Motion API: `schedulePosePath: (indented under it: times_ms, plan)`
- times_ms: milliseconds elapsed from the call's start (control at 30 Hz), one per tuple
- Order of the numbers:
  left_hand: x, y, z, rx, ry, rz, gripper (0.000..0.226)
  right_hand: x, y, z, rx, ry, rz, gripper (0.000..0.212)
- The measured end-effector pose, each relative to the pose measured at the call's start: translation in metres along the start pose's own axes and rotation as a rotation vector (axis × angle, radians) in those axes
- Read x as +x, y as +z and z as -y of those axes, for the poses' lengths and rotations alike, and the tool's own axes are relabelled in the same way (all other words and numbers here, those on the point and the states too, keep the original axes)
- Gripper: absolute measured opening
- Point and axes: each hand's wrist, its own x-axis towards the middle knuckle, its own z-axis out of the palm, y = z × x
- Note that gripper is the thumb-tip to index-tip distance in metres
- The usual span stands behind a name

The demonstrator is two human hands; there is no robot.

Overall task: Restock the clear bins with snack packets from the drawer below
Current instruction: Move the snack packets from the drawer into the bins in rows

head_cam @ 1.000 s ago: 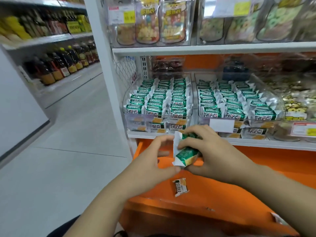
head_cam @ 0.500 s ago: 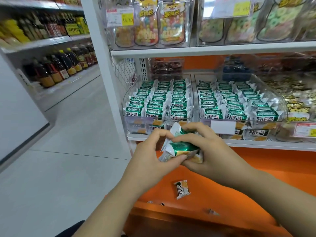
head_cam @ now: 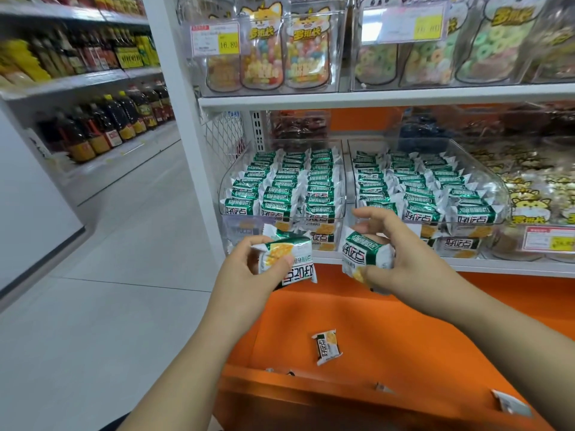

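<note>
My left hand (head_cam: 245, 275) grips a small stack of green-and-white snack packets (head_cam: 287, 259) just below the left clear bin (head_cam: 227, 197). My right hand (head_cam: 401, 253) holds another green-and-white packet (head_cam: 364, 253) between thumb and fingers, in front of the gap between the two bins. Both the left bin and the right clear bin (head_cam: 501, 194) are packed with rows of the same packets. Below, the open orange drawer (head_cam: 404, 337) holds one loose packet (head_cam: 326, 346) on its floor and scraps of others near its front edge.
A white shelf upright (head_cam: 174, 119) stands left of the bins. Above, clear bins hold candy pouches (head_cam: 280, 48) with price tags. Tiger-print snack bags (head_cam: 535, 194) fill the bin at right. Sauce bottles (head_cam: 102, 126) line a shelf across the grey aisle floor.
My hands were together on one bundle of packets; now they have separated, each holding its own share, and both have risen toward the bins. The view has tilted slightly upward.
</note>
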Motion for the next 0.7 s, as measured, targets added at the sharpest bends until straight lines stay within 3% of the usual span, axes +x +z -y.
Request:
schedulePosePath:
  times_ms: [167, 533, 600, 700]
  plan:
    - [0.000, 0.004, 0.006, 0.008, -0.018, -0.026, 0.020, -0.004, 0.000, 0.002, -0.008, 0.002, -0.005, 0.060]
    - [0.000, 0.028, 0.008, -0.103, -0.035, -0.185, 0.020, 0.003, 0.021, 0.013, 0.241, -0.020, -0.478, 0.037]
    - [0.000, 0.034, 0.007, -0.124, -0.038, -0.211, 0.019, 0.006, 0.031, 0.011, 0.400, 0.037, -0.531, 0.033]
    - [0.001, 0.041, 0.006, -0.164, -0.034, -0.254, 0.019, 0.011, 0.049, 0.012, 0.793, 0.195, -0.477, 0.027]
